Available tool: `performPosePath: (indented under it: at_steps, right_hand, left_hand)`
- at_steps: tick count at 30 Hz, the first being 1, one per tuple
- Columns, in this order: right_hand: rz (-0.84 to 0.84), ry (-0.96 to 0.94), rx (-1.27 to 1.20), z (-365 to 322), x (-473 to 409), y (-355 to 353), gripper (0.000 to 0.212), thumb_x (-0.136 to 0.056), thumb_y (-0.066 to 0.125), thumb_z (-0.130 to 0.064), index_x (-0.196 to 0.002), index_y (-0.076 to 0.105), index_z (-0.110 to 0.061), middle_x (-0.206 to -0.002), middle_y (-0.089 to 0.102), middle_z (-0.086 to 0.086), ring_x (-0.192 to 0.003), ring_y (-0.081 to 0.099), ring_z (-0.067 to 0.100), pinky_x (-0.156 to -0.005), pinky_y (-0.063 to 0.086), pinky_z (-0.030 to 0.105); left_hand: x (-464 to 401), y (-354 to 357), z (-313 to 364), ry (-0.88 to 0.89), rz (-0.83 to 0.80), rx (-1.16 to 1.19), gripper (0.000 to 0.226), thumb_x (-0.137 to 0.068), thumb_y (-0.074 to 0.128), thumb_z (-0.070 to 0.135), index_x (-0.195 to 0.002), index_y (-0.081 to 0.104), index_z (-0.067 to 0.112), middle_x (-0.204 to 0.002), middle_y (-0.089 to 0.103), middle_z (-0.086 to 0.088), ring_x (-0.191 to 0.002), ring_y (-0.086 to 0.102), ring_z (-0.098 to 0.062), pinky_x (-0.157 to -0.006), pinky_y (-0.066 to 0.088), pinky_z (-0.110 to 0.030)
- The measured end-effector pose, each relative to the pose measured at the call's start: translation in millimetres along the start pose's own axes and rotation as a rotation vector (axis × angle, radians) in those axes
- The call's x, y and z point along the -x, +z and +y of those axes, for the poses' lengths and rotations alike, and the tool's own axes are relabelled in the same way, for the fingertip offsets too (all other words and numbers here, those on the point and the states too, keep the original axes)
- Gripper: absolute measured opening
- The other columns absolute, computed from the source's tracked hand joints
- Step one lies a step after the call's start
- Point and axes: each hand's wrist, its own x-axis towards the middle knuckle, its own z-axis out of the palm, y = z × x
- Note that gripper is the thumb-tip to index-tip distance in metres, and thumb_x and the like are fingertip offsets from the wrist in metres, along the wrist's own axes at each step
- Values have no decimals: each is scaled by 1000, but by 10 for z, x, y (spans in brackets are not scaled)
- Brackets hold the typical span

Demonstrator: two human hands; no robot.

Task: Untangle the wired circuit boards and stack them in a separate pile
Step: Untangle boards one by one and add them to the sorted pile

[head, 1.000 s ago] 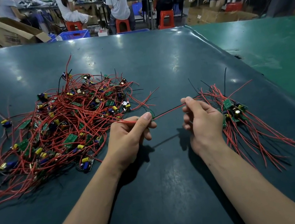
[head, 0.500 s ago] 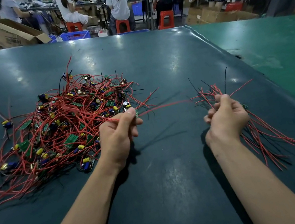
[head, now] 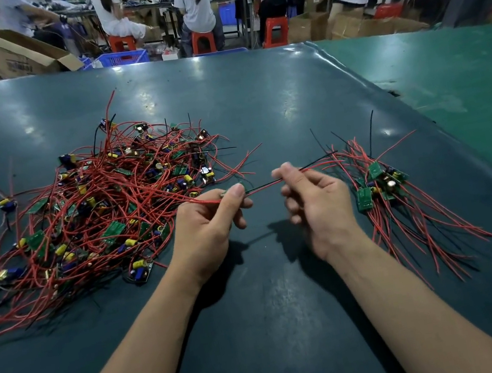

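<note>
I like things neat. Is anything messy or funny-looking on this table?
Yes: the big tangle of boards on the left is a knotted heap of red wires, unlike the small sorted pile on the right. The left hand and right hand pinch one board's wires between them. Nothing looks broken.

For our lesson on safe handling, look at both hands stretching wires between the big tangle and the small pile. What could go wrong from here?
1. The left hand pinches red wires that run back into the tangled heap; pulling might drag neighbouring boards along or strain a solder joint.
2. The right hand pinches thin wires near the sorted pile; a sweep could snag and scatter it.
</note>
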Motion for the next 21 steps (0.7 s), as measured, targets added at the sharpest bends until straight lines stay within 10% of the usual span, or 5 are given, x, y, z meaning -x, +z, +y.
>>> performPosePath:
  at_steps: [12, 17, 21]
  right_hand:
    - [437, -217, 99, -87, -185, -296, 24, -93, 59, -14, -70, 67, -14, -49, 49, -9, -38, 39, 8, -40, 29, 20]
    - [-51, -203, 185, -17, 64, -60, 14, -90, 68, -29, -90, 72, -15, -60, 57, -5, -44, 42, 8, -39, 32, 19]
    - [-363, -50, 181, 46, 166, 44, 34, -80, 65, -40, -95, 70, -9, -64, 56, 0, -42, 38, 12, -36, 26, 19]
  left_hand:
    - [-16, -7, 27, 230, 358, -133, 43, -90, 58, 36, -66, 52, 1, -68, 52, -9, -60, 49, -18, -58, 40, -31]
    - [2, 23, 30, 210, 273, -51, 58, -81, 79, 28, -52, 33, 8, -51, 48, -23, -46, 55, -29, -44, 42, -40]
    - [49, 86, 40, 231, 83, -148, 49, -78, 77, 30, -60, 39, 6, -53, 39, -8, -48, 33, -9, -46, 29, -26]
